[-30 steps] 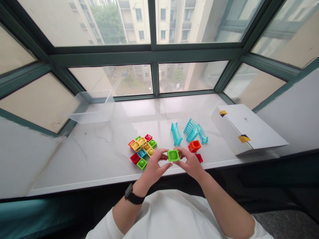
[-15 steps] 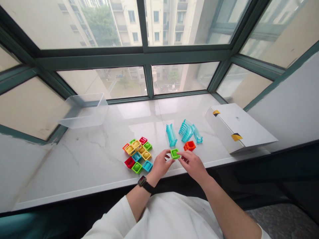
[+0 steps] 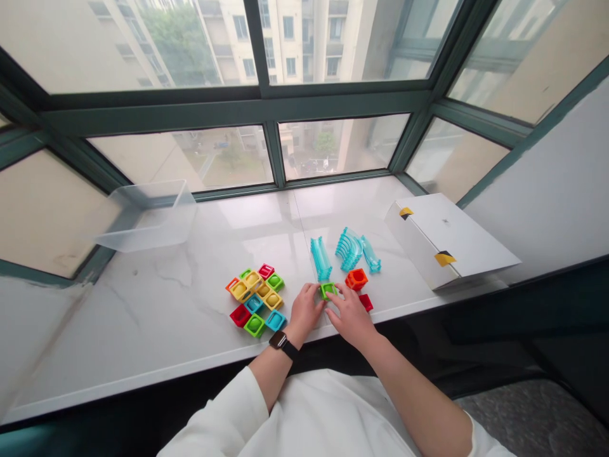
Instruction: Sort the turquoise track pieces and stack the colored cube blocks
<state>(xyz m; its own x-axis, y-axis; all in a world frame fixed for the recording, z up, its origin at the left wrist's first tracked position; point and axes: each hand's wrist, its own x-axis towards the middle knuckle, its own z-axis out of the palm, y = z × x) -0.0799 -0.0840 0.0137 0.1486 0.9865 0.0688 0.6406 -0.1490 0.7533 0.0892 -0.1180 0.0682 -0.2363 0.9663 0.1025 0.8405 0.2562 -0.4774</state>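
Observation:
Both hands meet over a small green square block (image 3: 328, 290) low on the marble sill (image 3: 190, 304). My left hand (image 3: 305, 310), with a black watch on its wrist, has its fingers closed on the block's left side. My right hand (image 3: 349, 315) pinches its right side. To the left lies a flat cluster of coloured square blocks (image 3: 255, 297). An orange cube block (image 3: 356, 278) and a red block (image 3: 366, 302) sit just right of my hands. Several clear blue track pieces (image 3: 346, 250) lie behind them.
A white cardboard box (image 3: 447, 241) lies at the right end of the sill. A clear plastic tub (image 3: 145, 216) stands at the back left by the window frame. The sill's front edge runs just under my wrists.
My hands have moved forward and down with the green block, from held up in the air to low over the sill beside the orange cube. The view has shifted rightwards.

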